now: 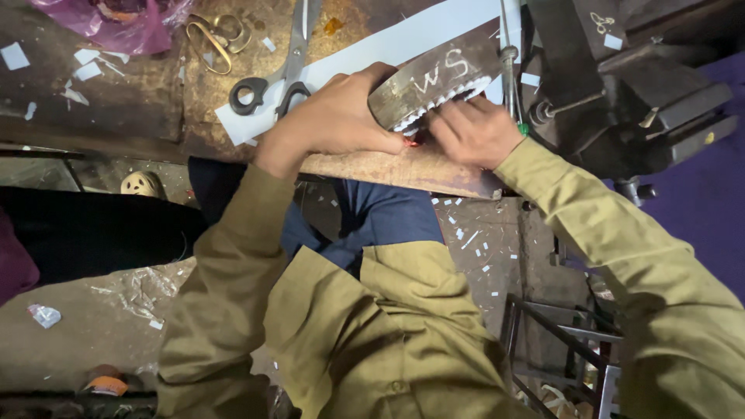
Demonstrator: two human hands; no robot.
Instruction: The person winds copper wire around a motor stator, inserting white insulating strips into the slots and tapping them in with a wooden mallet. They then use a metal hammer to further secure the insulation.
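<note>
Metal block (434,77): a long, flat, rusty-grey slab with chalk marks on its upper face; its long axis runs from lower left, inside the left palm, up to the right toward the vise
White strip (446,99): a scalloped, toothed white edge showing just under the block's lower side, following the same slant
Left hand (341,116): wrapped around the block's lower-left end, fingers curled over the top, gripping it firmly
Right hand (473,132): just right of that grip, below the block, fingertips pressed against the white strip; whether it pinches the strip or only touches it, I cannot tell
Bench (365,167): worn, rusted edge right under both hands
White sheet (403,39): flat on the bench behind the grip, passing under the block
Scissors (279,77): black-handled, lying left of the left hand on the sheet
Vise (644,93): dark, heavy, to the right beyond the right hand
</note>
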